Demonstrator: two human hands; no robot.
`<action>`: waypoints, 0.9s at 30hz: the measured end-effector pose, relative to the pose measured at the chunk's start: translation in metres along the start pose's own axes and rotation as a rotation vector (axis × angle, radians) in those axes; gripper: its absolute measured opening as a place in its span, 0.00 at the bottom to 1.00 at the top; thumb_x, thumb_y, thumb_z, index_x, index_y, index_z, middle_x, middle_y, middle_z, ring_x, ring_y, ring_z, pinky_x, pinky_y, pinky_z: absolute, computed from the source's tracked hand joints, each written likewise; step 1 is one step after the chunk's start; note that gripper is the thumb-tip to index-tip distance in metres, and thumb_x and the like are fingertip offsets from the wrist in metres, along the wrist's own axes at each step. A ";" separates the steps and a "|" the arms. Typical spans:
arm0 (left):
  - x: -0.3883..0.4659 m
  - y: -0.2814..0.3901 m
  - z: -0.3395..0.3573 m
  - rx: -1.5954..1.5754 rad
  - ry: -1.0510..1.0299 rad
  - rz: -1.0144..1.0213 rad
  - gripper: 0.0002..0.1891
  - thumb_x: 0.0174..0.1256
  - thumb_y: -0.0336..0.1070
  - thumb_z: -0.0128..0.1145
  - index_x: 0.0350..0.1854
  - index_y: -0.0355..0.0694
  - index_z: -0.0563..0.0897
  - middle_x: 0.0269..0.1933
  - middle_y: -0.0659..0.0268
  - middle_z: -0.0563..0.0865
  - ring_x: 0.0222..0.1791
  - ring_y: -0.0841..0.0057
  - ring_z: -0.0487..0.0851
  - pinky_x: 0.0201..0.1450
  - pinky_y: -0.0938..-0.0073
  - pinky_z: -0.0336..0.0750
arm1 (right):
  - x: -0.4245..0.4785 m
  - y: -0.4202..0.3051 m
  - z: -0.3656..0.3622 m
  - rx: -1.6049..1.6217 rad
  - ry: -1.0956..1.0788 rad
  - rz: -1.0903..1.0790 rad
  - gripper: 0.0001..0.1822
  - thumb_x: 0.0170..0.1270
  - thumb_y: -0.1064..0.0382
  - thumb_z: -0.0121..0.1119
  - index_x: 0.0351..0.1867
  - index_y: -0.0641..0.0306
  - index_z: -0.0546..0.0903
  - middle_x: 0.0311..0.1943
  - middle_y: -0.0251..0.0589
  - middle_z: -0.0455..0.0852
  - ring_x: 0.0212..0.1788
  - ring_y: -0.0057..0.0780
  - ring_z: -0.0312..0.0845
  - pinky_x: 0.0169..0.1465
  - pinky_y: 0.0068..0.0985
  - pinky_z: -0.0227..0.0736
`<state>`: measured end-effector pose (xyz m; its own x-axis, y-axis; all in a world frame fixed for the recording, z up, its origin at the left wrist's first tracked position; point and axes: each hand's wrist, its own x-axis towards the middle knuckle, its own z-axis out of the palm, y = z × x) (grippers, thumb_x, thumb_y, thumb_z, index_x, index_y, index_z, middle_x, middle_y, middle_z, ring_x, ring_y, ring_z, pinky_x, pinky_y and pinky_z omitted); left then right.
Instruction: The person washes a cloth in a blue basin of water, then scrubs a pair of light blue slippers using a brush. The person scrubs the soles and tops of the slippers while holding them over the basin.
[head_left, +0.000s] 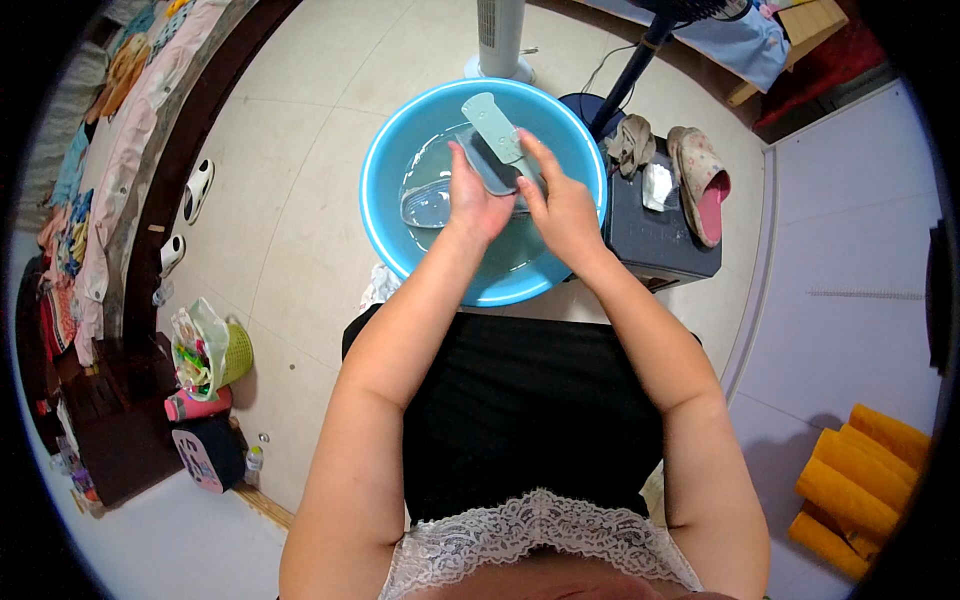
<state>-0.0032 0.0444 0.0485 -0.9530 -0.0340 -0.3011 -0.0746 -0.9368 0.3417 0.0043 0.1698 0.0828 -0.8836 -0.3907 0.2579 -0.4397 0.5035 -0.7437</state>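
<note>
A grey slipper (495, 171) is held above a blue plastic basin (373, 225). My left hand (476, 199) cups it from below, palm up, with the thumb along its side. In my right hand (559, 199) is the handle of a pale green scrubbing brush (491, 127). The brush's broad head lies over the slipper; its underside is hidden. Water stands in the basin, and a second grey-blue slipper (427, 204) rests in it, left of my hands. Part of something grey shows behind my fingers, too covered to tell.
A black box-like stand (660, 244) beside the basin carries a floral slipper (701, 184), a crumpled cloth (632, 145) and a white packet (658, 186). Behind the basin stand a white tower (500, 37) and a dark fan pole (634, 67). A green wastebasket (238, 352) is at left.
</note>
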 end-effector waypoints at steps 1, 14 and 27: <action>0.001 0.004 -0.002 0.005 0.011 0.013 0.36 0.69 0.66 0.22 0.64 0.44 0.67 0.62 0.61 0.73 0.64 0.61 0.67 0.68 0.56 0.56 | -0.001 -0.004 -0.003 0.012 -0.012 0.041 0.29 0.64 0.60 0.52 0.67 0.44 0.60 0.43 0.57 0.82 0.40 0.57 0.79 0.41 0.45 0.73; 0.012 0.014 -0.011 -0.014 0.045 0.109 0.31 0.73 0.60 0.25 0.60 0.41 0.71 0.56 0.61 0.77 0.55 0.66 0.74 0.59 0.64 0.67 | -0.022 -0.002 0.008 0.193 -0.207 0.243 0.26 0.67 0.63 0.49 0.66 0.41 0.64 0.37 0.58 0.83 0.38 0.50 0.82 0.42 0.39 0.73; 0.004 -0.001 -0.008 0.104 0.081 0.172 0.25 0.76 0.49 0.23 0.63 0.40 0.65 0.60 0.63 0.74 0.60 0.67 0.73 0.60 0.63 0.68 | -0.018 0.009 0.019 0.142 -0.197 0.185 0.25 0.68 0.65 0.45 0.66 0.36 0.65 0.31 0.57 0.82 0.31 0.51 0.80 0.36 0.40 0.72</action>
<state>-0.0047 0.0422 0.0395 -0.9278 -0.2224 -0.2995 0.0534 -0.8737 0.4835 0.0188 0.1666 0.0593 -0.8923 -0.4515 -0.0047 -0.2347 0.4727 -0.8494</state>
